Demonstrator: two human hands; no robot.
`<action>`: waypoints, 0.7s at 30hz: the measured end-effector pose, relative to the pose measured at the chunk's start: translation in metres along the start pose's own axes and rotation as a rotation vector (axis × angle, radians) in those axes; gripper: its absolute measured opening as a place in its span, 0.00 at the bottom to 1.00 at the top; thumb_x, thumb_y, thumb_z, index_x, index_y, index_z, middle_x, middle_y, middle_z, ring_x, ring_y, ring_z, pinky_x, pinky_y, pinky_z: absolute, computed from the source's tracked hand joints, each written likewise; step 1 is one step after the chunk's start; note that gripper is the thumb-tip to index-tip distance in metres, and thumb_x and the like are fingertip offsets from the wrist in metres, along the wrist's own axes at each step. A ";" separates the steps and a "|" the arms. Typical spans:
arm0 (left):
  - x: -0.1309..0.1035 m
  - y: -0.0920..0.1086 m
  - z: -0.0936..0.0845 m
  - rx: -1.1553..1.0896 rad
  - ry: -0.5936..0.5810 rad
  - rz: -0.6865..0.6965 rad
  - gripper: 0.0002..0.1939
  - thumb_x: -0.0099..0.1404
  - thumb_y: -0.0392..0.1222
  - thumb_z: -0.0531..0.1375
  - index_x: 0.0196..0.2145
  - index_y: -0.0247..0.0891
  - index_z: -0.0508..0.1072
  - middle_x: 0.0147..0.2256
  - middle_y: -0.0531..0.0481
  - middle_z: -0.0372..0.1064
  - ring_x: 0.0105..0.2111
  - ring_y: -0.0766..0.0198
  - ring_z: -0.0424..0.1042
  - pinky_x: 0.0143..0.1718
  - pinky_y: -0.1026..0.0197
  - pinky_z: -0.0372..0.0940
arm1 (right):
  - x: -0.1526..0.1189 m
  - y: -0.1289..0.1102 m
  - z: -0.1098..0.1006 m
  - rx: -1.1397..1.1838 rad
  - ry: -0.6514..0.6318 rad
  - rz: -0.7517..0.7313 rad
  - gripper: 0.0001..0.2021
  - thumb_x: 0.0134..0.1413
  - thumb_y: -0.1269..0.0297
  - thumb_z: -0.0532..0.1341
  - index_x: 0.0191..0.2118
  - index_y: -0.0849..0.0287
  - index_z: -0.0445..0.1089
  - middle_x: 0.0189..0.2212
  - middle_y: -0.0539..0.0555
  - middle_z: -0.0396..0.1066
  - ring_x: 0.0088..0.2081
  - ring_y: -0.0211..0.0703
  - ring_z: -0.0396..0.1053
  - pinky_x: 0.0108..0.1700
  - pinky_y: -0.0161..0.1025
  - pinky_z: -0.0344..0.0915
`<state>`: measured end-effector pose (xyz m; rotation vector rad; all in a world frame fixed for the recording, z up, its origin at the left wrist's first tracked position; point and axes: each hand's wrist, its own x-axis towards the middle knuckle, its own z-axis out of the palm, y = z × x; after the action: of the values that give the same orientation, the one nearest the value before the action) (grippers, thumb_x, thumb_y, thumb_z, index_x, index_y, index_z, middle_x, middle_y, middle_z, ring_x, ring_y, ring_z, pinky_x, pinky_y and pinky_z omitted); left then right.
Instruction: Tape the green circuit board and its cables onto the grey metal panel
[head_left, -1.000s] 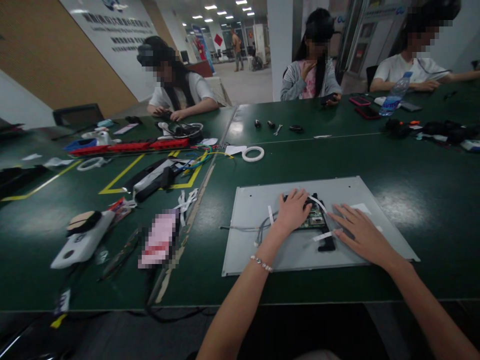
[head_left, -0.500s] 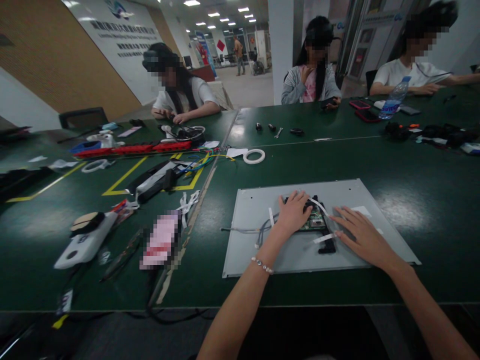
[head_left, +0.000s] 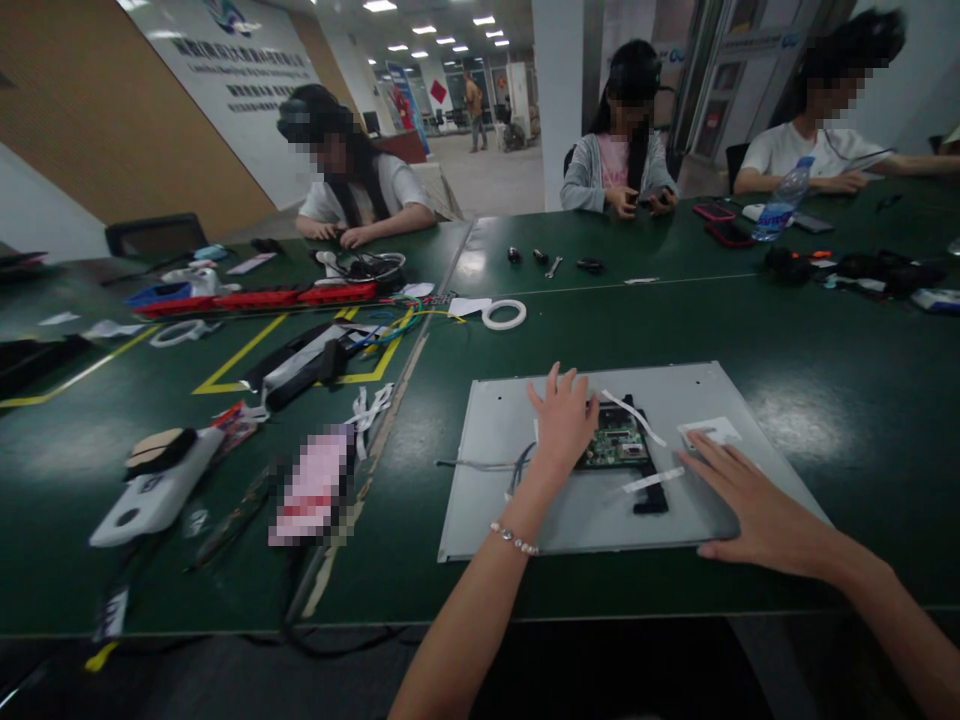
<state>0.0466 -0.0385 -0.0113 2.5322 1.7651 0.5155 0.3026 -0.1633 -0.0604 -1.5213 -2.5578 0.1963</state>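
A flat grey panel (head_left: 487,520) lies on the green table in front of me. Near its middle sits a green circuit board (head_left: 616,447) in a black frame (head_left: 651,495). White tape strips cross the frame's top (head_left: 634,415) and lower part. My left hand (head_left: 564,420), fingers spread, is over the board's left edge and hides part of it; whether it touches is unclear. Thin grey cables (head_left: 517,468) run out beside that wrist. My right hand (head_left: 742,495) is open over the panel's right side, its fingertips by a white label (head_left: 709,431).
A roll of white tape (head_left: 504,315) lies beyond the panel. To the left are a pink item (head_left: 315,485), a white device (head_left: 154,500) and a black-and-white part with wires (head_left: 322,360). A bottle (head_left: 784,200) stands far right. Several people sit across the table.
My left hand has shifted left, uncovering more of the circuit board. My right hand has moved right and nearer, away from the tape strips. A person opposite has lowered a hand.
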 end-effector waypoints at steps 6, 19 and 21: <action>0.001 -0.008 -0.016 0.018 0.073 -0.069 0.16 0.70 0.45 0.47 0.51 0.44 0.66 0.60 0.47 0.58 0.65 0.50 0.43 0.61 0.30 0.33 | -0.015 -0.006 0.006 -0.033 0.063 0.059 0.49 0.46 0.39 0.59 0.68 0.56 0.41 0.67 0.59 0.35 0.65 0.59 0.41 0.63 0.57 0.47; 0.006 -0.030 -0.014 -0.083 0.171 -0.221 0.20 0.72 0.49 0.42 0.54 0.44 0.64 0.60 0.46 0.56 0.65 0.52 0.44 0.59 0.36 0.49 | -0.065 0.058 0.048 -0.230 0.251 0.428 0.47 0.48 0.35 0.54 0.63 0.70 0.48 0.62 0.73 0.47 0.62 0.68 0.48 0.57 0.61 0.56; 0.005 -0.029 -0.011 -0.095 0.141 -0.197 0.21 0.72 0.49 0.41 0.54 0.43 0.64 0.60 0.45 0.56 0.65 0.53 0.44 0.60 0.37 0.49 | -0.074 0.075 0.054 -0.177 0.289 0.511 0.46 0.48 0.35 0.54 0.62 0.70 0.50 0.61 0.76 0.48 0.61 0.73 0.48 0.54 0.67 0.55</action>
<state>0.0189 -0.0255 -0.0048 2.2787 1.9579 0.7636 0.3911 -0.1943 -0.1328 -2.0724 -1.9730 -0.1862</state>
